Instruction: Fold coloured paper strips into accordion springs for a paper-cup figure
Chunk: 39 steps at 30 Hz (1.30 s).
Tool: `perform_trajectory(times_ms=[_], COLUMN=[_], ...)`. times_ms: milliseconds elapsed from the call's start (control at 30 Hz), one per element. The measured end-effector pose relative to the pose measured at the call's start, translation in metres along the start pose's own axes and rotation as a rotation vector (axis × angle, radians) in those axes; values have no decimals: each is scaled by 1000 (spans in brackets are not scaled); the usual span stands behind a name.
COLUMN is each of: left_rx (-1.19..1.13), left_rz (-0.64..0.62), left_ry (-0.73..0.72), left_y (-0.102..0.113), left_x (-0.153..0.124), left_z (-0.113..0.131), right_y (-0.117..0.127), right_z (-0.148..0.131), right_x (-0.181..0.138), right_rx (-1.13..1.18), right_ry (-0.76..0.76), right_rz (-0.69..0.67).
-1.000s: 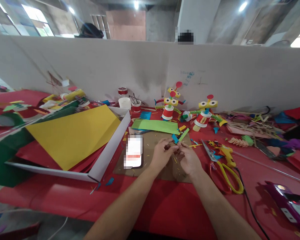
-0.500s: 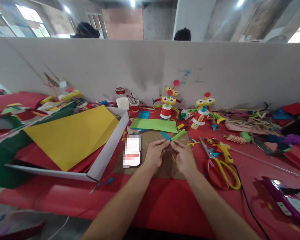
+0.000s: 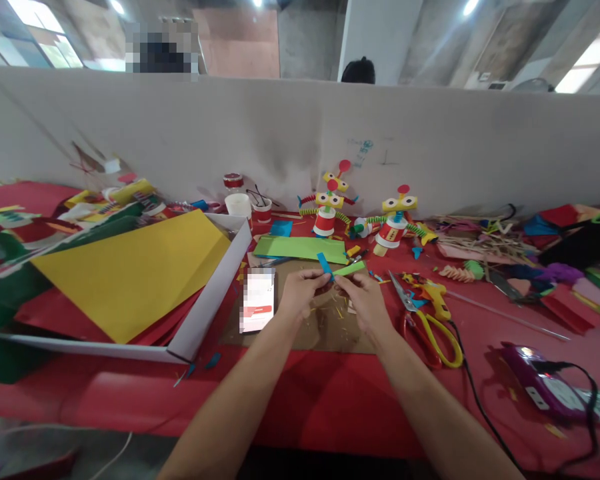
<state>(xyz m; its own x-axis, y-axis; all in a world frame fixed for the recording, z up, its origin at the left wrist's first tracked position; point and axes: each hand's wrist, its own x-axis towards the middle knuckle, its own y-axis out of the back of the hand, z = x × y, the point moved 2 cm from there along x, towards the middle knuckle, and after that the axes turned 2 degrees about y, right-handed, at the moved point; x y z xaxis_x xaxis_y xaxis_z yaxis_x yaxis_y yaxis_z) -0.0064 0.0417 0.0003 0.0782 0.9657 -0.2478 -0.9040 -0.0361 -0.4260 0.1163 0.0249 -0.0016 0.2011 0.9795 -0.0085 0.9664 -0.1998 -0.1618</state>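
Two narrow paper strips, one blue (image 3: 323, 263) and one green (image 3: 350, 269), meet at an angle between my fingertips. My left hand (image 3: 303, 288) pinches them where they join, on the blue side. My right hand (image 3: 359, 293) is closed on the same joint, thumb and fingers against the green side. Both hands are over a brown board (image 3: 330, 333) strewn with small paper scraps. A phone (image 3: 258, 300) with a lit screen lies left of my left hand. Beyond the hands is a wide light-green paper sheet (image 3: 300, 249).
At left stands a white box (image 3: 210, 287) holding yellow and red sheets. Scissors (image 3: 430, 330) and a yellow glue gun (image 3: 436, 299) with a cord lie at right. Paper-cup robot figures (image 3: 393, 230) stand by the grey partition (image 3: 180, 133). A purple device (image 3: 545, 383) is far right.
The blue strip has swung more upright and the green strip has tilted flatter. My hands still pinch the joint. The whole view has shifted slightly.
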Motion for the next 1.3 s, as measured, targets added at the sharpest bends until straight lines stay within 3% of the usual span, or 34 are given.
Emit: perform_trajectory(times_ms=[233, 533, 800, 900, 1033, 1100, 1200, 1300], left_rx=[5, 98, 42, -9, -50, -59, -79, -70], left_rz=[-95, -72, -197, -182, -59, -25, -23, -77], left_ry=[25, 18, 31, 23, 11, 20, 52, 69], left_y=[10, 10, 4, 1, 3, 5, 8, 9], left_x=[5, 2, 0, -2, -2, 0, 2, 1], left_z=[-2, -11, -16, -19, -19, -17, -11, -7], right_y=[-4, -3, 0, -2, -6, -6, 0, 13], right_z=[10, 23, 27, 27, 28, 27, 20, 11], right_x=[9, 2, 5, 4, -3, -5, 0, 9], right_rx=[79, 229, 341, 360, 269, 200, 49, -131], right_ry=[-7, -60, -65, -58, 56, 127, 266, 404], right_rz=[-41, -63, 38, 57, 67, -7, -187, -251])
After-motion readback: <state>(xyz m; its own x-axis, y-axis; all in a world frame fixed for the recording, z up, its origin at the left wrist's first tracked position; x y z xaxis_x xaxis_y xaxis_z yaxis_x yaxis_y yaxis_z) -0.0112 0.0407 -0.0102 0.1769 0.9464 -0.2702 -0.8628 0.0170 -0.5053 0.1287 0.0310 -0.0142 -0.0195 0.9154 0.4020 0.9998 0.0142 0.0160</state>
